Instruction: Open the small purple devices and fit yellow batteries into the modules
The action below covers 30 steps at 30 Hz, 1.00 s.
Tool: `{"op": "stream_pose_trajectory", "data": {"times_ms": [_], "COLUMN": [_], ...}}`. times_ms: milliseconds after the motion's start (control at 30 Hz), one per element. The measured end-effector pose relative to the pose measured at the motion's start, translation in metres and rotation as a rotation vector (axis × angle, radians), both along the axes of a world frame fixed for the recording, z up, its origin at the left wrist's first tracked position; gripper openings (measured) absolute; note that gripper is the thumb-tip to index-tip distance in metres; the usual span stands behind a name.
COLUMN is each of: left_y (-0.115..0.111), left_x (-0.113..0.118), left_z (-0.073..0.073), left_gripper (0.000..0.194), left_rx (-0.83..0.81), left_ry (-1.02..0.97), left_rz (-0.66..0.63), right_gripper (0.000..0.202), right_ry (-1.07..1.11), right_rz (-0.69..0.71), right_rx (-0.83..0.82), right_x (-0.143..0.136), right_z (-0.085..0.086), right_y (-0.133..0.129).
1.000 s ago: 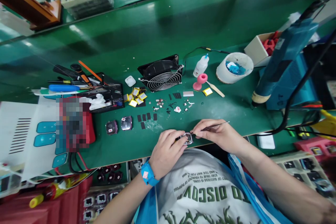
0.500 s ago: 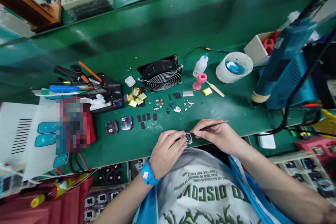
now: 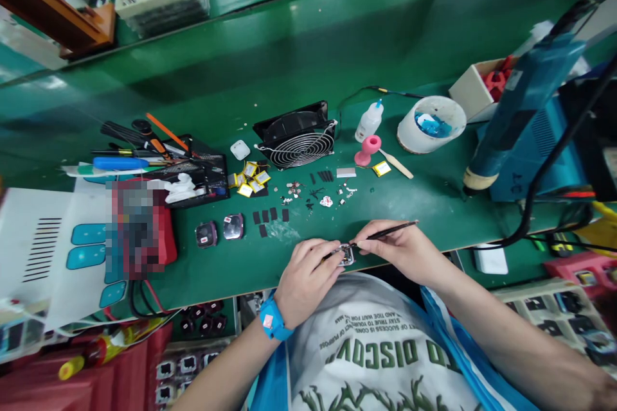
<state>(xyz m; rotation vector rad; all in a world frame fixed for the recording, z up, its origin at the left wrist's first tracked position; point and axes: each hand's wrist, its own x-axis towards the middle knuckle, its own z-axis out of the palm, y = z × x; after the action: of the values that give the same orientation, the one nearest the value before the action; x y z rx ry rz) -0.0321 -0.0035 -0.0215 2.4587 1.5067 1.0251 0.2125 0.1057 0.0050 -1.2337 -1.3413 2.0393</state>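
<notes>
At the near edge of the bench, my left hand is closed on a small watch-like device casing, its fingers covering the left part. Electronic parts show inside the casing, too small to make out. My right hand pinches slim black tweezers, with the tip end at the casing's upper right edge. Just beyond the hands lie small loose parts, black foam pads and two dark square watch-like units.
A black fan stands at the back, beside yellow-edged batteries. To its right are a dropper bottle, a pink stand and a white tub. A blue tool hangs right; a tool holder sits left.
Both hands keep their hold on the casing and the tweezers. The whole view has shifted very slightly; nothing else visibly differs.
</notes>
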Motion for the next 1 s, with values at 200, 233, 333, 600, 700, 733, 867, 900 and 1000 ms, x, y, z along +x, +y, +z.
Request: {"op": "stream_pose_trajectory", "data": {"times_ms": [200,233,333,600,700,733,867,900,1000], "left_y": [-0.003,-0.003,-0.003,-0.004,-0.006,-0.007,-0.010,-0.010,-0.012], "left_x": [-0.001,-0.001,-0.001,0.000,0.000,0.000,0.000,0.000,-0.001], "left_z": [-0.003,-0.004,-0.004,-0.003,-0.004,-0.004,-0.003,-0.003,-0.004], "left_gripper": [0.021,0.019,0.016,0.021,0.018,0.018,0.021,0.021,0.023], "left_rx": [-0.018,-0.019,-0.019,0.005,0.004,0.004,0.012,0.013,0.002], "left_ry": [-0.006,-0.006,0.001,0.039,0.061,0.068,0.092,0.097,0.118], "left_rz": [0.000,0.001,0.003,0.022,0.021,0.017,-0.006,-0.010,-0.013], "right_gripper": [0.036,0.034,0.032,0.037,0.041,0.042,0.046,0.046,0.049], "right_ry": [0.009,0.010,0.010,0.000,-0.007,-0.008,-0.010,-0.009,-0.005], "right_rz": [0.012,0.015,0.026,0.048,0.049,0.049,0.045,0.045,0.040], "right_rx": [0.014,0.019,0.034,0.089,0.112,0.118,0.144,0.149,0.165], "right_x": [0.003,0.004,0.005,0.006,0.006,0.007,0.008,0.008,0.009], "right_z": [-0.001,-0.001,-0.001,0.000,0.000,-0.001,-0.002,-0.002,-0.003], "right_y": [0.001,0.002,0.003,0.003,0.001,0.001,-0.001,-0.002,-0.003]}}
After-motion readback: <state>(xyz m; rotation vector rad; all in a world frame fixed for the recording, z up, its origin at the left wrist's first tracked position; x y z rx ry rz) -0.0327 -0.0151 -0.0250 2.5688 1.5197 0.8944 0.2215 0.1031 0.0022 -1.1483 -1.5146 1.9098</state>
